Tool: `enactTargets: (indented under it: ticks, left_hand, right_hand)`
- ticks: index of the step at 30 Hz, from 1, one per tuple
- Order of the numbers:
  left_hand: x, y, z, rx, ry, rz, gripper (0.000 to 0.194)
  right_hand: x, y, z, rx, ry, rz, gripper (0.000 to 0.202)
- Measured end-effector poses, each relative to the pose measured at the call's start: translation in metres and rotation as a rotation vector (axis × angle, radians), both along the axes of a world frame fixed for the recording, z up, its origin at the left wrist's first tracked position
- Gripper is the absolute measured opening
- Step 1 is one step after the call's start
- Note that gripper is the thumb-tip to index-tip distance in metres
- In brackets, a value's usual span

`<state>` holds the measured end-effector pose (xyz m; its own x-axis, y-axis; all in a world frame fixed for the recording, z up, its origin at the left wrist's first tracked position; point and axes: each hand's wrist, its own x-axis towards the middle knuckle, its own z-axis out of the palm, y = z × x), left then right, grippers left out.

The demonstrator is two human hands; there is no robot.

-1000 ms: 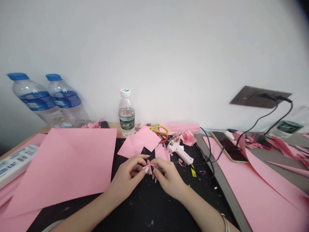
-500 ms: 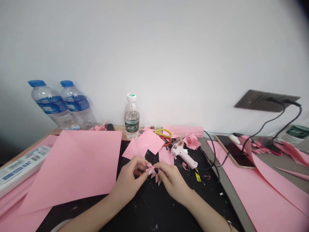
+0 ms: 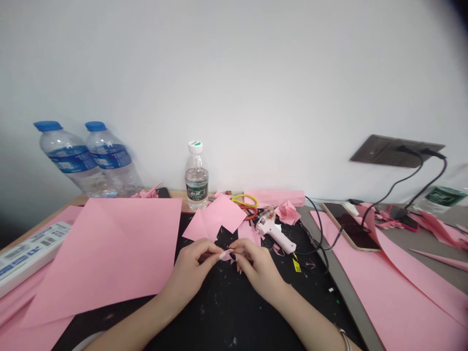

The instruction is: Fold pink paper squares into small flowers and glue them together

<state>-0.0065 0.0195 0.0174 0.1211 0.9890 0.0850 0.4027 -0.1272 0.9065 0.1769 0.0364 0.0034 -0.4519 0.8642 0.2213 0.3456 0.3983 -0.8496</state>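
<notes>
Between my hands is a small folded piece of pink paper [image 3: 227, 255], held above the black mat [image 3: 223, 307]. My left hand [image 3: 195, 265] pinches its left side between thumb and fingers. On the other side my right hand [image 3: 258, 265] grips it too, thumb and fingertips close to the left ones. Most of the folded paper is hidden by the fingers. Just beyond the hands lie pink paper squares [image 3: 215, 217]. A pink and white glue gun [image 3: 276, 234] rests to the right of them, beside scissors with yellow and orange handles [image 3: 245, 200].
A large pink sheet [image 3: 120, 243] and a white box [image 3: 31, 256] are on the left. Two blue-capped bottles [image 3: 73, 158] lean at the wall; a smaller water bottle [image 3: 196, 180] stands mid-back. At right are a phone [image 3: 351, 226], black cables [image 3: 327, 248] and a crumpled pink paper [image 3: 288, 212].
My fingers have shifted on the folded pink paper, and less of it shows now. The left fingers are straighter. The whole view has moved slightly, so things appear a little further left.
</notes>
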Motion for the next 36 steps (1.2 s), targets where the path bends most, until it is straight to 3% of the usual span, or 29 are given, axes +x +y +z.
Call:
enactTargets:
  ticks: [3, 8, 15, 25, 36]
  left_hand:
    - [0.001, 0.0, -0.001, 0.01, -0.041, 0.014, 0.014]
    - [0.003, -0.001, -0.002, 0.005, -0.075, -0.043, 0.013]
    - [0.001, -0.001, 0.0, 0.026, -0.041, -0.077, 0.021]
    - [0.002, -0.002, -0.004, -0.042, -0.07, -0.115, 0.017]
    - [0.001, -0.001, -0.005, 0.062, 0.015, -0.111, 0.017]
  right_hand:
    - [0.001, 0.0, 0.0, 0.018, 0.012, -0.094, 0.007]
    - [0.0, -0.003, 0.006, 0.041, -0.105, 0.005, 0.024]
    - [-0.002, -0.005, 0.009, -0.012, -0.072, 0.046, 0.021]
    - [-0.001, -0.003, 0.012, -0.047, -0.103, 0.065, 0.023]
    - [-0.002, -0.003, 0.012, -0.092, -0.105, 0.069, 0.023]
